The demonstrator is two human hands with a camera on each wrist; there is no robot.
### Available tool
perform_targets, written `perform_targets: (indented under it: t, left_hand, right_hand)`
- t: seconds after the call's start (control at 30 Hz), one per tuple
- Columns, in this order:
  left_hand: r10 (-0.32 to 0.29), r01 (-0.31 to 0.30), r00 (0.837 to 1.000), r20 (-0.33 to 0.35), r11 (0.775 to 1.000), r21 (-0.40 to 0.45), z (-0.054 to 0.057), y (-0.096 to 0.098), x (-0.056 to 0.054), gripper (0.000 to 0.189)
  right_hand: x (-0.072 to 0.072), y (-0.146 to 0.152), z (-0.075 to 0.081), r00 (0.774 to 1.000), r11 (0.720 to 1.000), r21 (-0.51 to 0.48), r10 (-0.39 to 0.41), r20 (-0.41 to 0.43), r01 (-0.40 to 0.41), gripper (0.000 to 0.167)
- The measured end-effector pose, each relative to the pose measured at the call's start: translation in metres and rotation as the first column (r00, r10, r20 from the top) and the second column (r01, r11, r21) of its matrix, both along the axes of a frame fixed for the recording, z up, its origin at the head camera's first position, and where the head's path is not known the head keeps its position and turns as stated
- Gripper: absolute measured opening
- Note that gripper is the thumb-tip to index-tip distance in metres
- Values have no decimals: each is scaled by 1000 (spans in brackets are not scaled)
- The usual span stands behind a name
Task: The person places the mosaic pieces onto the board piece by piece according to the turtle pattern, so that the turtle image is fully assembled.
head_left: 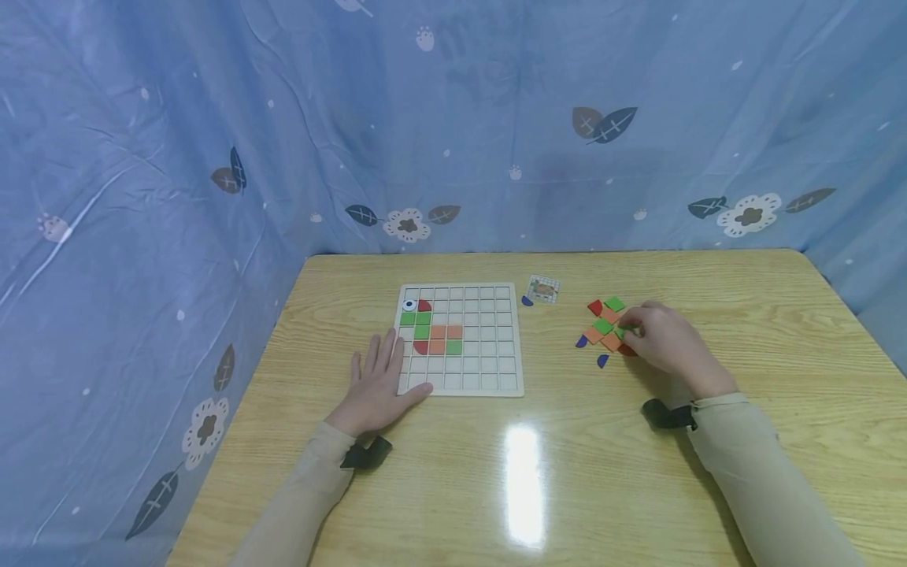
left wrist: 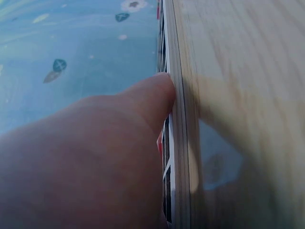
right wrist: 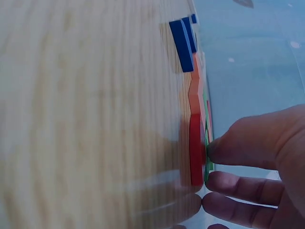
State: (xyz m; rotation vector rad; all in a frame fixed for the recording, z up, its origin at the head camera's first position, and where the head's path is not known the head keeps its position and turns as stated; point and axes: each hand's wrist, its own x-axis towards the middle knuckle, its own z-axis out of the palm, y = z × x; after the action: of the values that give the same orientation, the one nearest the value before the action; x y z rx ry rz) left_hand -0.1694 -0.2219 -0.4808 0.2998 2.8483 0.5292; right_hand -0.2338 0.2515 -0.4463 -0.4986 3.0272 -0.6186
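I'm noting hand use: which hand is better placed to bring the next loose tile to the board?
The right hand, probably: it touches a green tile among the loose pieces, while the left hand lies spread at the left side of the board, away from them.

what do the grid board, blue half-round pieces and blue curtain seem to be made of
Grid board: probably plywood, smooth; layered bands show along its edge.
Blue half-round pieces: painted wood or plastic, evenly coloured, fairly matte; can't tell which.
Blue curtain: likely printed fabric, soft-looking, with hanging creases.
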Motion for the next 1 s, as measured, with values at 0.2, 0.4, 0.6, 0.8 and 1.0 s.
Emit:
perform_targets:
  t: [0.2, 0.4, 0.6, 0.8, 1.0]
  left_hand:
    - [-2, 2, 1000, -2, 1000, 1, -1, 0, 0, 107]
    - [-4, 4, 1000, 0, 1000, -3, 0, 0, 0, 107]
    - [-5, 5, 1000, 3, 1000, -3, -1, 0, -1, 107]
    - [-5, 5, 1000, -2, 1000, -7, -2, -1, -1, 108]
    - [0, 0, 1000, 2, 1000, -10, -1, 0, -1, 107]
  right_hand:
    - [0, 4, 0, 1000, 1000, -5, 8, 3, -8, 20]
    - [-1, 3, 0, 1000, 1000, -8, 11, 11, -11, 21]
    - [-1, 2, 1, 1000, 1000, 3, 28, 3, -28, 21]
    - [0, -2, 1, 999, 1000, 9, 29, -23, -29, 21]
    - [2, -8, 1, 1000, 1000, 20, -4, -29, 4, 21]
